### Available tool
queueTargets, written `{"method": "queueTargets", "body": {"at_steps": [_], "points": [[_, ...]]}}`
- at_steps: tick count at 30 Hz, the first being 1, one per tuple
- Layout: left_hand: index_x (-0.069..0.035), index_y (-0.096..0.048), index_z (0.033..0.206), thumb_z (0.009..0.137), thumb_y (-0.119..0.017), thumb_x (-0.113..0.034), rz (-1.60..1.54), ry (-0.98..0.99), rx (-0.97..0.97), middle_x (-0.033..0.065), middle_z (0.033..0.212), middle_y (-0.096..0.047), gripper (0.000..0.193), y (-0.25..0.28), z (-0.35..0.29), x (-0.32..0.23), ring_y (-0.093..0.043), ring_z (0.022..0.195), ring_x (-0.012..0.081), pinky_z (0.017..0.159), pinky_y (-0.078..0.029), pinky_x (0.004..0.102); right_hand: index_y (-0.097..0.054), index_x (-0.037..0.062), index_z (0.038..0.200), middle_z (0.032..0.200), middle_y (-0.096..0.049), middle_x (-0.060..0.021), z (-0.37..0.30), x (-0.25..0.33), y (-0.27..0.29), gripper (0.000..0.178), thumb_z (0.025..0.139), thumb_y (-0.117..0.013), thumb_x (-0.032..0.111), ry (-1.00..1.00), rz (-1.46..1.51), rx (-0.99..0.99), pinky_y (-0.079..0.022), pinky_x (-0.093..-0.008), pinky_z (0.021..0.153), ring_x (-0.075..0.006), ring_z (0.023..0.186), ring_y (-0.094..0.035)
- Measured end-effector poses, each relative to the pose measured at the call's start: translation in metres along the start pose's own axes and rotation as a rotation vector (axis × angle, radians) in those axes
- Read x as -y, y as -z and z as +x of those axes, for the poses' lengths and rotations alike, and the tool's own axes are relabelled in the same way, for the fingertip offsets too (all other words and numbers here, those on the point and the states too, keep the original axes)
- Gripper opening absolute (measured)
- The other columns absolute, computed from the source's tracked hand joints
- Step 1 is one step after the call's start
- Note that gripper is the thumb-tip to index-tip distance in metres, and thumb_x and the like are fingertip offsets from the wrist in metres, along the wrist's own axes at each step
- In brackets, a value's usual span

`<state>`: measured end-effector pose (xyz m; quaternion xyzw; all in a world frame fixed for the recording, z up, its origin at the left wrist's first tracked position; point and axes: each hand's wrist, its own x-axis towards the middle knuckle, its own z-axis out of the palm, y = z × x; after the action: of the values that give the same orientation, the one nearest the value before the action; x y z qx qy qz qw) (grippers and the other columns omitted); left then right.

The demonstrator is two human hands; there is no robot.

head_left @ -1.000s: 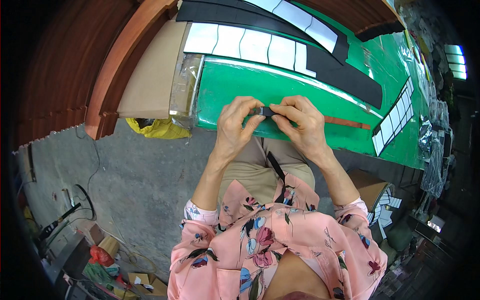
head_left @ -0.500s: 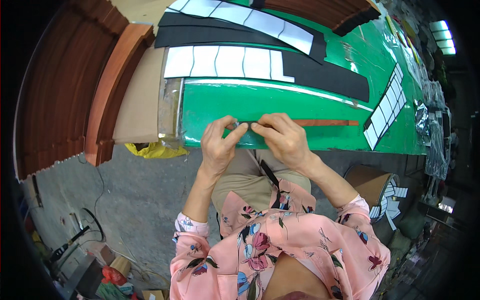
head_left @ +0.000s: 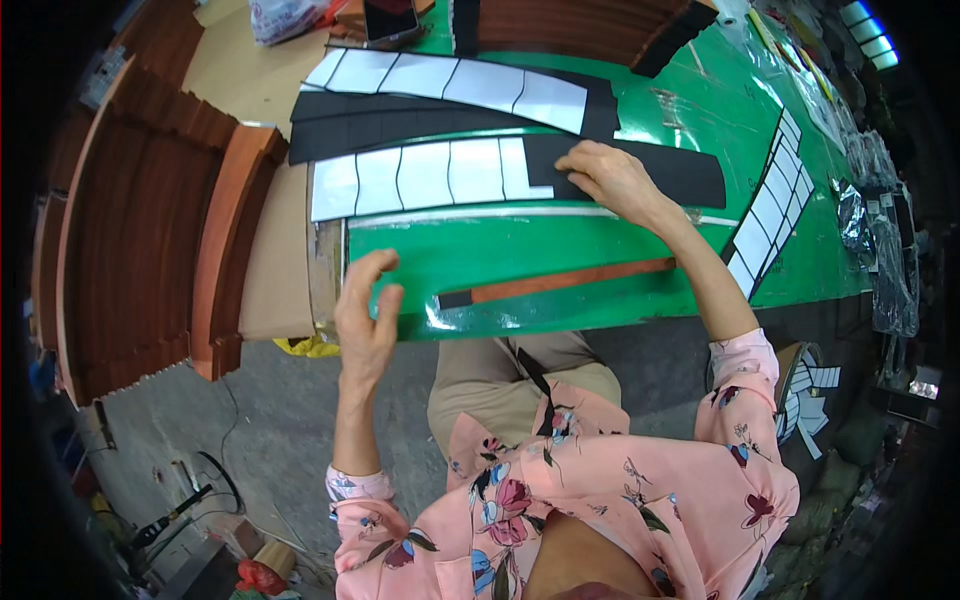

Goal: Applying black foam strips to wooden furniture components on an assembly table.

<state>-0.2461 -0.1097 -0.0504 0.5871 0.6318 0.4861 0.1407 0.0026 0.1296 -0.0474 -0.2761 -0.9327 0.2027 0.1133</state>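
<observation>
On the green tabletop near its front edge lies a narrow reddish-brown strip (head_left: 570, 281) with a small black piece (head_left: 455, 300) at its left end. My left hand (head_left: 366, 315) hovers over the table's front edge, left of the strip. It is empty, its fingers bent and apart. My right hand (head_left: 612, 178) is over a black sheet (head_left: 665, 172) partly covered by white rectangular pieces (head_left: 420, 175). Its fingers are curled, with a gap between thumb and forefinger, close to the end of the white part. I cannot tell whether the fingertips touch the sheet.
More black sheets with white pieces (head_left: 450, 80) lie behind, and another gridded sheet (head_left: 770, 205) lies at the right. Curved brown mouldings (head_left: 235, 250) stand at the left, and a brown block (head_left: 560, 30) at the back. A bin (head_left: 795, 390) with white scraps stands below the table's right side.
Both hands have left the strip's left end, where they were pinching together. The left hand moved left and opened; the right reached away to the black sheet. The strip now lies alone.
</observation>
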Motion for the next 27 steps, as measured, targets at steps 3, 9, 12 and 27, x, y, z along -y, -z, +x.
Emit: {"method": "queueTargets", "body": {"at_steps": [3, 9, 12, 27], "points": [[-0.003, -0.060, 0.107, 0.080, -0.060, 0.000, 0.076, -0.004, 0.078, 0.0139, 0.100, -0.060, 0.027, -0.004, 0.047, 0.004, -0.059, 0.091, 0.0312, 0.081, -0.047, 0.0383, -0.065, 0.0073, 0.099, 0.099, -0.063, -0.0085, 0.015, -0.024, 0.004, 0.019, 0.082, -0.060, 0.009, -0.068, -0.185, 0.055, -0.050, -0.0396, 0.077, -0.0275, 0.090, -0.061], [-0.005, -0.061, 0.103, 0.077, -0.064, -0.004, 0.509, -0.312, 0.414, 0.0103, 0.107, -0.061, 0.026, -0.057, 0.136, 0.046, -0.059, 0.095, 0.0294, 0.077, -0.047, 0.0409, -0.063, 0.0060, 0.101, 0.097, -0.063, -0.0084, 0.039, -0.067, -0.011, 0.025, 0.079, -0.066, 0.017, -0.070, -0.287, -0.242, -0.050, -0.0391, 0.079, -0.0288, 0.089, -0.059], [-0.009, -0.059, 0.110, 0.078, -0.064, -0.007, 0.674, -0.367, 0.375, 0.0093, 0.112, -0.059, 0.032, -0.089, 0.172, 0.078, -0.058, 0.100, 0.0267, 0.079, -0.047, 0.0406, -0.062, 0.0047, 0.098, 0.095, -0.062, -0.0095, 0.046, -0.087, -0.013, 0.027, 0.076, -0.069, 0.019, 0.011, -0.373, -0.263, -0.051, -0.0387, 0.078, -0.0277, 0.087, -0.059], [-0.011, -0.061, 0.096, 0.078, -0.060, -0.012, 0.804, -0.578, 0.421, 0.0034, 0.088, -0.060, 0.018, -0.119, 0.229, 0.085, -0.059, 0.089, 0.0213, 0.074, -0.045, 0.0365, -0.062, 0.0132, 0.104, 0.104, -0.059, -0.0049, 0.035, -0.134, 0.031, 0.026, 0.078, -0.063, 0.006, 0.015, -0.151, -0.177, -0.051, -0.0370, 0.076, -0.0262, 0.091, -0.059]]}}
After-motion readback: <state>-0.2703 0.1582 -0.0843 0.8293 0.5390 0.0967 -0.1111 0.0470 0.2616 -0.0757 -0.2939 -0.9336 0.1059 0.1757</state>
